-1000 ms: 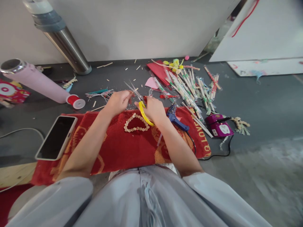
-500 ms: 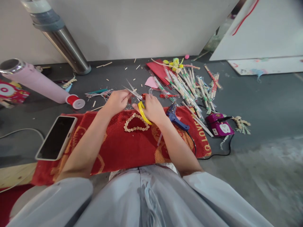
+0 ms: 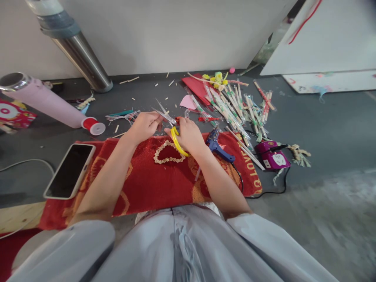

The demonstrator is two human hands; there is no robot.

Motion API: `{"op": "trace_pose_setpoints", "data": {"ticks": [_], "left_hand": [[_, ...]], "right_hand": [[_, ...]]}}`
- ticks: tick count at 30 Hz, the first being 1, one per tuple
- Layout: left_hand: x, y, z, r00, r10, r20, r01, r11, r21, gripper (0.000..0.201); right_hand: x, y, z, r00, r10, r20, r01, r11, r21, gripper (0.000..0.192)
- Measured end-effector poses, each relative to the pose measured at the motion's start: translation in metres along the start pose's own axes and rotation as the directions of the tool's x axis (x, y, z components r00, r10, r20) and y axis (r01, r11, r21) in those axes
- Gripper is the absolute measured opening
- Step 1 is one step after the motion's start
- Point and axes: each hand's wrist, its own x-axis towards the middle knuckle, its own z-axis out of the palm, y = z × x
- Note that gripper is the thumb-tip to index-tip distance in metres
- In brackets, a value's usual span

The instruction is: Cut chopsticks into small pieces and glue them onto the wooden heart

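My right hand [image 3: 189, 137] is closed on the yellow handles of a pair of scissors [image 3: 178, 141], whose blades are parted and point up and to the left. Close to the blades is my left hand [image 3: 144, 127], its fingers pinched together; what they hold is hidden, though a small pale stick piece [image 3: 167, 112] shows at the blades. Just below the hands, a ring of small pale wooden pieces [image 3: 157, 158] lies on a red towel [image 3: 164, 188]. The scissor handle overlaps its right side.
A blue glue gun [image 3: 221, 151] rests right of my right hand, its cord running to a purple power block [image 3: 273, 156]. Wrapped sticks [image 3: 226, 105] lie beyond. At left are a phone [image 3: 69, 172], a ribbon spool [image 3: 93, 126], a pink tumbler [image 3: 47, 100] and a steel flask [image 3: 85, 58].
Almost nothing differs. The scissors and both hands stay in nearly the same place, with only a very slight shift of the fingers and blades.
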Motion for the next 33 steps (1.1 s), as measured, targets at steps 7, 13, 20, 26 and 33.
{"op": "trace_pose_setpoints", "data": {"ticks": [7,13,20,26,33], "left_hand": [[0.001,0.001,0.000,1.000,-0.018,-0.022,0.020,0.998,0.063,0.039],[0.002,-0.001,0.007,0.993,-0.010,-0.117,0.031,0.983,0.181,0.034],[0.000,-0.006,0.013,0.985,0.021,-0.173,0.024,0.967,0.252,0.035],[0.000,-0.005,0.009,0.994,0.026,-0.108,-0.002,0.976,0.219,0.038],[0.000,0.002,0.007,0.999,0.010,-0.041,0.000,0.973,0.232,0.036]], "right_hand": [[0.000,-0.007,-0.007,0.993,0.094,0.065,-0.094,0.996,-0.013,0.064],[0.001,-0.004,-0.003,0.991,0.127,0.041,-0.128,0.991,0.023,0.064],[0.000,0.002,0.006,0.993,0.075,-0.091,-0.066,0.993,0.093,0.071],[-0.002,0.003,0.005,0.995,-0.005,-0.100,0.014,0.996,0.084,0.077],[-0.003,0.001,0.004,0.997,-0.017,-0.077,0.020,0.999,0.042,0.074]]}}
